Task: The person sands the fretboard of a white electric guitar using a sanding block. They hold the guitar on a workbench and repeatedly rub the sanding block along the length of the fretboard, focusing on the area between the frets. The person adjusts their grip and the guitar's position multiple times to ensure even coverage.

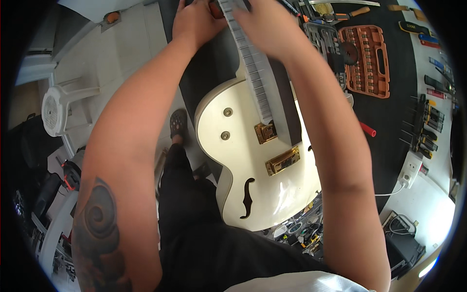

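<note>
A cream hollow-body guitar (253, 194) lies face up, its neck pointing away from me. Pale strips cover its fretboard (253, 73) between the frets. My left hand (199, 22) is closed around the far left side of the neck, beside a small reddish-brown thing (216, 9) that I cannot make out. A long straight bar (287, 107) with a dark side and light edge lies along the fretboard's right side, reaching over the gold pickups (283, 161). My right hand (265, 27) is over the far part of the neck and bar; its fingers are smeared by motion.
An orange socket case (365, 61) lies on the black bench top (372, 117) at right, beside a grey tool case (323, 44). Screwdrivers (428, 121) hang along the wall. A red tube (368, 129) is near my right forearm. A white stool (53, 112) stands left.
</note>
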The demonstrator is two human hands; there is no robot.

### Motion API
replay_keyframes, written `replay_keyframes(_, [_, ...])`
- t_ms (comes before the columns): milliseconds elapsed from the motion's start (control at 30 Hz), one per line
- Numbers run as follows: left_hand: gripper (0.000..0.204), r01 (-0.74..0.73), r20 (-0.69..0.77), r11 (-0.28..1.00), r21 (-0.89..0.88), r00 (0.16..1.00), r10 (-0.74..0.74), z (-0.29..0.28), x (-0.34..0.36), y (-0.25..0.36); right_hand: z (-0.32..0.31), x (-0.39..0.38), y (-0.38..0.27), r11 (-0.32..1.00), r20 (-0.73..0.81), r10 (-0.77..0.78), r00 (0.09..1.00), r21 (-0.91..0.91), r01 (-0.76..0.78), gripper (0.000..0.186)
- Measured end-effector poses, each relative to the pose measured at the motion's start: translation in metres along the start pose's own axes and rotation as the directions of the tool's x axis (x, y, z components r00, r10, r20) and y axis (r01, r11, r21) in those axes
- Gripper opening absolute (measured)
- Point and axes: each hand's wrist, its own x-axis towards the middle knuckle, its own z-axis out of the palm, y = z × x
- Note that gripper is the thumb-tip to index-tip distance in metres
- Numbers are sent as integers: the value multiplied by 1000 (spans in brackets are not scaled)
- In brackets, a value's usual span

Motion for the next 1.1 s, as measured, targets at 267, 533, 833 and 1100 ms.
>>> replay_keyframes(267, [45, -125, -168, 992, 14, 978, 125, 18, -2, -25, 7, -65, 2, 999, -27, -21, 999, -29, 20, 74])
replay_keyframes(533, [49, -11, -9, 998, 70, 1000, 11, -4, -7, -14, 16, -82, 3, 1000, -57, 11, 998, 8, -11, 75])
replay_keyframes(833, [51, -47, 45, 998, 47, 998, 45, 10, 2, -9, -4, 15, -24, 983, 32, 154, 987, -103, -150, 70])
replay_keyframes(1100, [45, -12, -8, 996, 87, 1000, 13, -1, -5, -23, 16, -105, -8, 989, 66, -59, 996, -132, 68, 82])
